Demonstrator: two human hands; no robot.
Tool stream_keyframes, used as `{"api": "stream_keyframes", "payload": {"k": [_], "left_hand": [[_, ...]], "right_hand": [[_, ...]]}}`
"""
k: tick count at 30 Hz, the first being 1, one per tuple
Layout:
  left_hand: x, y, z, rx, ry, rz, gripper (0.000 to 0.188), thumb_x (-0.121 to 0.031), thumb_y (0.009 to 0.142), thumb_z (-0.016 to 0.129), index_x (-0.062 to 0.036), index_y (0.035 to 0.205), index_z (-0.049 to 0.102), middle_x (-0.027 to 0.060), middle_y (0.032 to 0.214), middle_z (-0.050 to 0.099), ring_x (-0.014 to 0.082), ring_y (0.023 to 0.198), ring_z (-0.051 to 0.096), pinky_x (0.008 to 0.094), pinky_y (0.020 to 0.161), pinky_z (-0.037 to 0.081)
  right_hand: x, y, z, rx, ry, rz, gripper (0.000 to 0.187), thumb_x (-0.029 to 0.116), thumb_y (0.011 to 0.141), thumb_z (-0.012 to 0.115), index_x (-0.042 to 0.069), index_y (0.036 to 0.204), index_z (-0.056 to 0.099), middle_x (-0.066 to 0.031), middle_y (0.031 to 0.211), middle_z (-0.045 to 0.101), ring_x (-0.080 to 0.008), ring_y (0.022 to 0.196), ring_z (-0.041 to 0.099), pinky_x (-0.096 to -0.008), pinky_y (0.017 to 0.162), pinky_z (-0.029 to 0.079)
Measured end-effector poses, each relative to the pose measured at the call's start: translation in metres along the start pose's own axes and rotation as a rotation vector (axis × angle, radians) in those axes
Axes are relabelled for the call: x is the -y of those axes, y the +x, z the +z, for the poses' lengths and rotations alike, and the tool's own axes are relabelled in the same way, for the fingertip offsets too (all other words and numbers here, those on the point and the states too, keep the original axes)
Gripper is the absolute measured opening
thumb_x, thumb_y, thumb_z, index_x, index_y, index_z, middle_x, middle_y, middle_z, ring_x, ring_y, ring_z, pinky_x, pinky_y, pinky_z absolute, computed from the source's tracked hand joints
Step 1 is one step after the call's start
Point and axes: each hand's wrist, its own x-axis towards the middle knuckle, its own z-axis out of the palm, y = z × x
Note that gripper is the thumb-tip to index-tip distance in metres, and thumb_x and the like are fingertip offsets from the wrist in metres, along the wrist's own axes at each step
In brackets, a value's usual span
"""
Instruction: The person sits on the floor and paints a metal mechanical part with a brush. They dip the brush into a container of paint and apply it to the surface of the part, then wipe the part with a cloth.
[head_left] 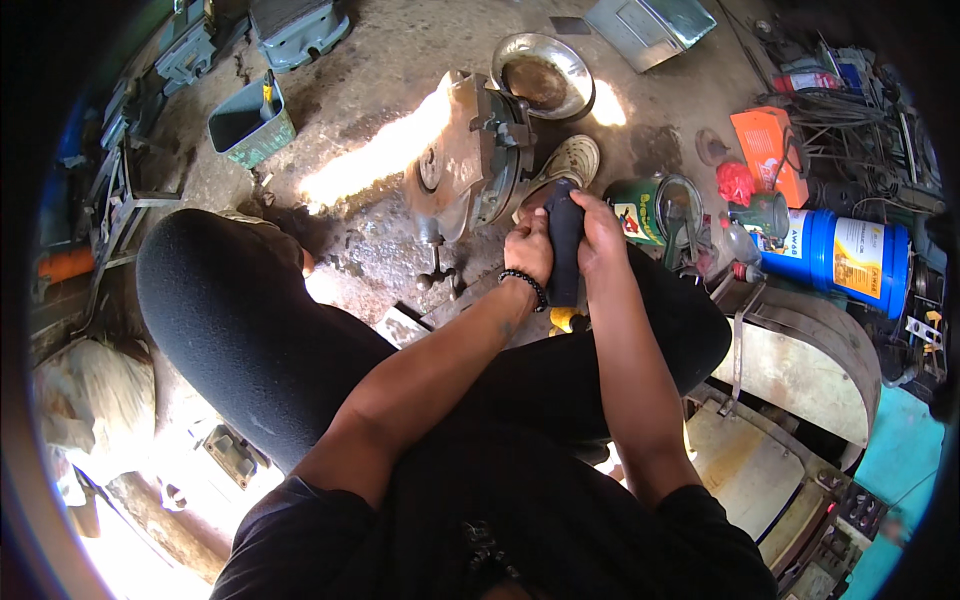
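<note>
Both my hands are closed round a long, dark, tapering thing that looks like the body of a hand-held power tool; its exact kind does not show. My left hand, with a beaded bracelet at the wrist, grips its left side. On the other side my right hand wraps its upper part. A heavy, worn metal piece like a machine vise stands on the floor just beyond my left hand, a small screw handle at its near end. Something yellow shows below the dark thing.
A shallow metal basin lies beyond the vise, and a green bin stands to the left. At right are an open green can, an orange box, blue buckets and a curved metal guard. My shoe is close ahead.
</note>
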Motion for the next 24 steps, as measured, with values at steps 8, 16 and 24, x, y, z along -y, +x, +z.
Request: {"api": "stream_keyframes", "payload": {"k": [8,16,24], "left_hand": [[-0.013,-0.012,0.003,0.225,0.108,0.038,0.071,-0.058,0.095,0.057,0.0027,0.133,0.057,0.0199,0.123,0.065,0.0262,0.114,0.062,0.0334,0.096,0.048],[-0.030,-0.027,-0.005,0.242,0.268,0.121,0.086,-0.063,0.090,0.061,0.0069,0.138,0.048,0.0250,0.128,0.061,0.0294,0.118,0.061,0.0350,0.098,0.048],[-0.041,-0.029,-0.007,0.314,0.107,0.054,0.084,-0.058,0.092,0.063,0.0071,0.142,0.044,0.0194,0.123,0.063,0.0244,0.108,0.062,0.0337,0.091,0.051]], "right_hand": [[-0.003,-0.010,-0.014,-0.114,0.010,-0.067,0.017,0.019,0.088,0.064,0.007,0.100,0.064,-0.0073,0.092,0.066,-0.0205,0.081,0.065,-0.0351,0.078,0.053],[-0.005,-0.016,-0.006,0.006,-0.009,-0.174,0.032,0.016,0.087,0.066,0.003,0.116,0.063,-0.0061,0.102,0.065,-0.0184,0.095,0.061,-0.0321,0.088,0.050],[0.004,-0.023,0.004,0.003,-0.071,-0.320,0.030,0.012,0.086,0.064,0.000,0.113,0.066,-0.0085,0.104,0.065,-0.0171,0.096,0.060,-0.0312,0.087,0.048]]}}
